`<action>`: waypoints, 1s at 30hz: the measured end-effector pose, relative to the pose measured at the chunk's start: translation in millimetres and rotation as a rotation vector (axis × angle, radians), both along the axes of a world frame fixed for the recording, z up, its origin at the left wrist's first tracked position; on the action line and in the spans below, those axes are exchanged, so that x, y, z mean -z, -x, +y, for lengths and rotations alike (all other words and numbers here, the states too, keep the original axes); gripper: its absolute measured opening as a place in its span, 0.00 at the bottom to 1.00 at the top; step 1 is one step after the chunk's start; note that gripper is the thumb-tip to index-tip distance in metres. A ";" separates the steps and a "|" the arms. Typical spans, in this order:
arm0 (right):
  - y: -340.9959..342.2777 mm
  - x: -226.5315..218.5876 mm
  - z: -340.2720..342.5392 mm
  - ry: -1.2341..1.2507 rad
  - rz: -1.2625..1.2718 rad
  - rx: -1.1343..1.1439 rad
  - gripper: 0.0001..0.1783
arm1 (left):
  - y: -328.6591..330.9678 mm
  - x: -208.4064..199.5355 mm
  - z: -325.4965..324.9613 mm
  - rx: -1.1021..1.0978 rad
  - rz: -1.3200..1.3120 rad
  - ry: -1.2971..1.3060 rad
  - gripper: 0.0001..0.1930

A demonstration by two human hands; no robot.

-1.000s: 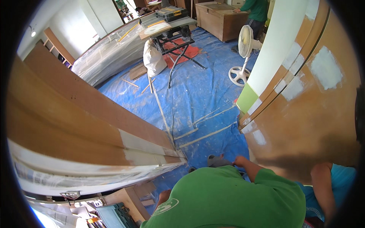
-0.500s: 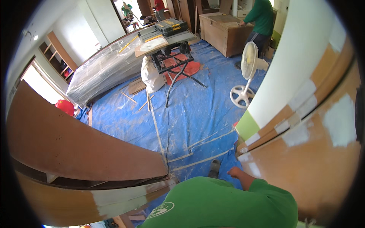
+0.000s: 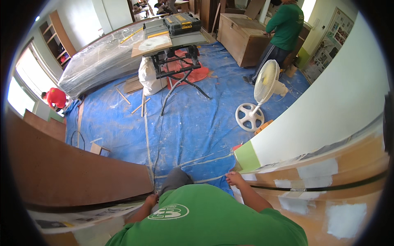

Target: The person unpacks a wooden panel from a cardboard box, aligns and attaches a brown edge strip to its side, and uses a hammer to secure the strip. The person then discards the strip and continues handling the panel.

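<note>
My left hand (image 3: pixel 152 200) hangs low beside my body, its fingers curled in. It is close to the end of a brown wooden panel (image 3: pixel 90 172), and nothing shows in it. On the other side, my right hand (image 3: pixel 234 179) is raised a little with its fingers drawn together. No held thing is visible there either. Near that hand are the green base of a white wall (image 3: pixel 247 158) and a wood panel with white filler patches (image 3: pixel 316 174). My knee (image 3: pixel 176 178) is bent forward over the blue floor sheet (image 3: pixel 193 123).
Ahead stands a folding-leg work table (image 3: pixel 184 40) carrying a black-and-yellow tool case (image 3: pixel 182 23). A white fan (image 3: pixel 266 82) stands right, near a person in green (image 3: pixel 285 26) by a wooden chest (image 3: pixel 242 39). Another person in red (image 3: pixel 56 97) crouches left. Wood strips (image 3: pixel 141 105) and a cord (image 3: pixel 158 139) lie ahead.
I have moved forward and the view has turned slightly right. My left hand has come into view and a knee has swung forward. The person in red shows more fully.
</note>
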State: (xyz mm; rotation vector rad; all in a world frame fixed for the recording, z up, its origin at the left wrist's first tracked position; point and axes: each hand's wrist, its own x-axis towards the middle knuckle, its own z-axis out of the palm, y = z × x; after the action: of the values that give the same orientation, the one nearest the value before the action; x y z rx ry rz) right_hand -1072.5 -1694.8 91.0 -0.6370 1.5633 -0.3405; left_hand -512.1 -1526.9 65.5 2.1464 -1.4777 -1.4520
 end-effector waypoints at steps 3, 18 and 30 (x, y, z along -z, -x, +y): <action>-20.7 -17.3 -23.7 -0.008 -0.032 -0.063 0.18 | 11.9 2.7 -54.9 0.072 -0.033 -0.108 0.29; 38.4 12.9 -242.7 0.177 0.458 -0.536 0.16 | 13.9 35.1 -569.3 -0.223 0.224 -0.137 0.34; 63.4 19.8 -450.1 0.043 0.193 -0.126 0.18 | 82.6 13.3 -769.5 -0.114 0.163 -0.131 0.24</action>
State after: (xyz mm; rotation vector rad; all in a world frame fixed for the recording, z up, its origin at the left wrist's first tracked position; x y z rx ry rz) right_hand -1136.0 -2144.9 71.1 -0.8180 1.6934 -0.2236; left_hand -594.7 -2296.4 52.3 2.0882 -1.2161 -1.6792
